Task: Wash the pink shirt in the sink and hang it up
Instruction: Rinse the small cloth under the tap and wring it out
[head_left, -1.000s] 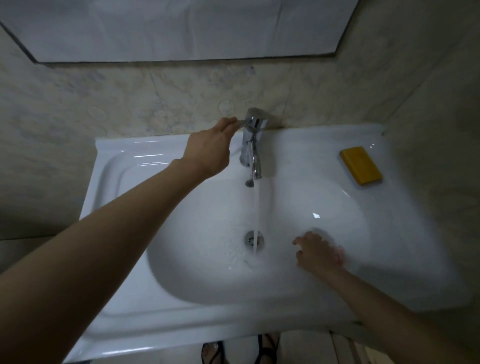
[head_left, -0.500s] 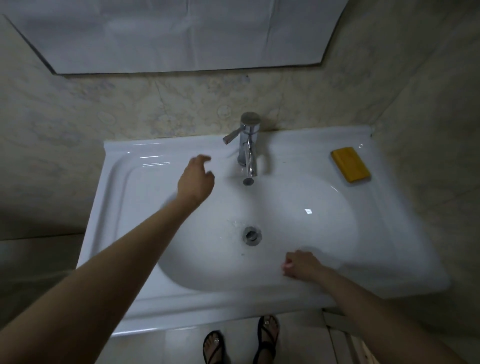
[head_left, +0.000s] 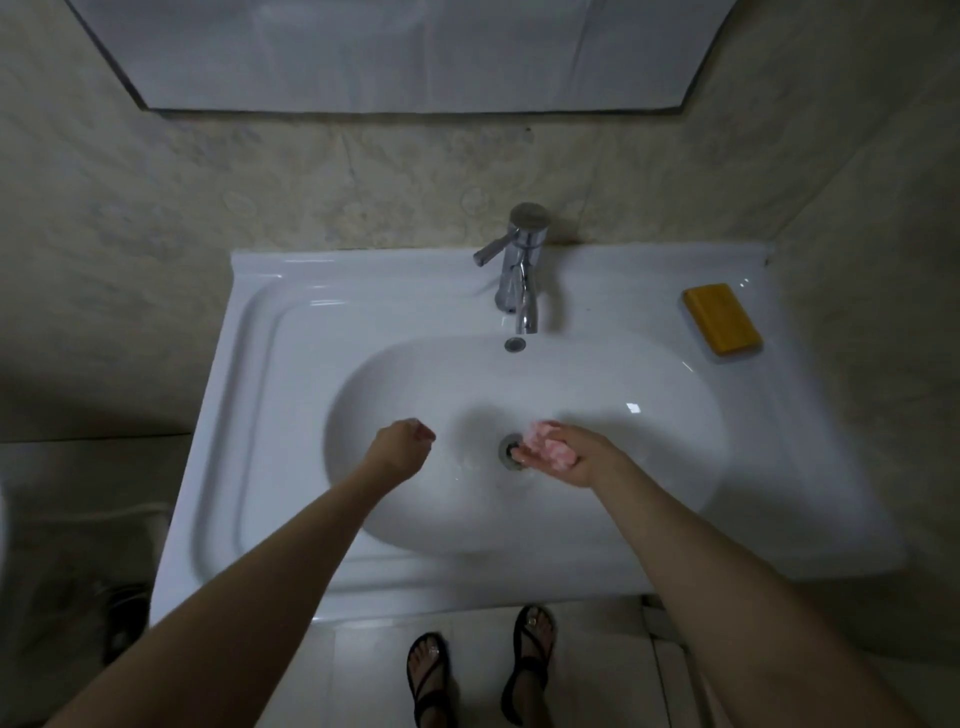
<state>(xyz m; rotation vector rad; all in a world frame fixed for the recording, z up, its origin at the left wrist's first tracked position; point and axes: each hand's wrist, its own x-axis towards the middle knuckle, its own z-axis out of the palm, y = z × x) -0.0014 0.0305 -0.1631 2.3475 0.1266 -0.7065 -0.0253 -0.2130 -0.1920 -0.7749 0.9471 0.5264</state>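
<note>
Shirt (head_left: 551, 451): bunched into a small pink wad, lower centre of frame, low in the sink (head_left: 675, 457) bowl, just right of the drain (head_left: 511, 453) and partly over its rim. Cannot tell whether resting on the bowl or held slightly clear of it.

Right hand (head_left: 574, 460): wrapped round the wad, fingers beneath, thumb above. Grips it firmly by the look of it; much of the cloth hidden inside the hand, upper left part showing.

Left hand (head_left: 400, 451): left of the drain, apart from the shirt, fingers curled in, nothing seen in them. Somewhat blurred.

Key relation: lies to the right of the left hand, with the drain between the two. Long axis roughly upper left to lower right in the frame, along the right palm, exposed end toward the left hand. Nearer hand by far: the right, already on it.

Judged step: working or squeezing the cloth over the drain. Likely calls for the left hand to cross rightward over the drain and take the exposed end.

Tap (head_left: 522, 270), upper centre: no stream visible. Soap (head_left: 722, 319), upper right on the sink ledge, well apart from both hands, nearer the occupied right one.
</note>
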